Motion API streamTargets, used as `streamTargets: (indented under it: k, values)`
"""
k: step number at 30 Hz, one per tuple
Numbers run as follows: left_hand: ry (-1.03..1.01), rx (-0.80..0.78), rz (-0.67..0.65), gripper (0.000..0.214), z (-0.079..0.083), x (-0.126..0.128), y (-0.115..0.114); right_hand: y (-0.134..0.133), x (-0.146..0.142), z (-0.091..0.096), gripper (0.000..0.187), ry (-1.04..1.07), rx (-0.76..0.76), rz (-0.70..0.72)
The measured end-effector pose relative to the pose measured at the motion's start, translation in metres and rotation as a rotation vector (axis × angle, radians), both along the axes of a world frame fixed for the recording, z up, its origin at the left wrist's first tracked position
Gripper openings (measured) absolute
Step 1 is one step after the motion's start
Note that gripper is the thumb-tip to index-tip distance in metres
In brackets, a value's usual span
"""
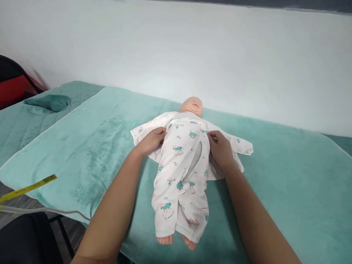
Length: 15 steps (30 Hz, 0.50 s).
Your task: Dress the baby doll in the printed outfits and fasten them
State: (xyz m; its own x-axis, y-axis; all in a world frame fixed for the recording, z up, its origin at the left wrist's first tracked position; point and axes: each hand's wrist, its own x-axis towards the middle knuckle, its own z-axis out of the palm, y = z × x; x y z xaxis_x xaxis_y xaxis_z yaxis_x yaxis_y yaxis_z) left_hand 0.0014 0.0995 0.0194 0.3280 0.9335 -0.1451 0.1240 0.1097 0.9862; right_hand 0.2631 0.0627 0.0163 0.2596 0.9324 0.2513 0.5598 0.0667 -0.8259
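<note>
A baby doll [191, 106] lies on its back, with its head away from me and its bare feet toward me. White printed baby pants [172, 176] cover its legs and reach high up its trunk. A matching white shirt [228, 141] spreads out on both sides, sleeves outstretched. At the left side of the waist, my left hand [154, 140] pinches the edge of the pants. Opposite it, my right hand [220, 148] has closed fingers at the right side of the waist, also on the pants' edge. Some fingertips are hidden against the cloth.
Beneath the doll is a bed with a teal plush cover [275, 190]. A white wall [176, 51] rises behind it. At left are a face hole [52, 103], a yellow strip [30, 189], a grey cable [44, 210] and a black seat [24, 238].
</note>
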Motion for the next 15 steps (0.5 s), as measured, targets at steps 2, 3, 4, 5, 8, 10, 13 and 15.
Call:
streamTargets:
  k: [2,3,4,5,8,10,13,15]
  values:
    - [-0.038,-0.047,-0.039,0.010,0.003,-0.002,-0.002,-0.008,0.005,0.003,0.019,0.057,-0.124,0.044]
    - [-0.048,-0.061,-0.057,0.012,0.004,-0.003,-0.003,-0.011,0.007,0.004,0.020,0.087,-0.172,0.065]
    - [-0.055,-0.070,-0.069,0.014,0.005,-0.004,-0.004,-0.013,0.010,0.005,0.020,0.120,-0.209,0.087]
    - [-0.056,-0.074,-0.079,0.017,0.006,-0.005,-0.004,-0.015,0.012,0.006,0.019,0.155,-0.227,0.099]
    - [-0.040,-0.070,-0.090,0.017,0.008,-0.008,-0.006,-0.018,0.016,0.008,0.018,0.213,-0.223,0.095]
    - [-0.051,-0.086,-0.105,0.013,0.007,-0.009,-0.007,-0.020,0.016,0.010,0.013,0.197,-0.273,0.139]
    - [-0.126,-0.128,-0.075,0.015,0.003,-0.007,-0.009,-0.022,0.014,0.010,0.010,0.218,-0.368,0.246]
    - [-0.182,-0.151,-0.020,0.018,0.000,-0.005,-0.011,-0.022,0.013,0.008,0.013,0.286,-0.373,0.263]
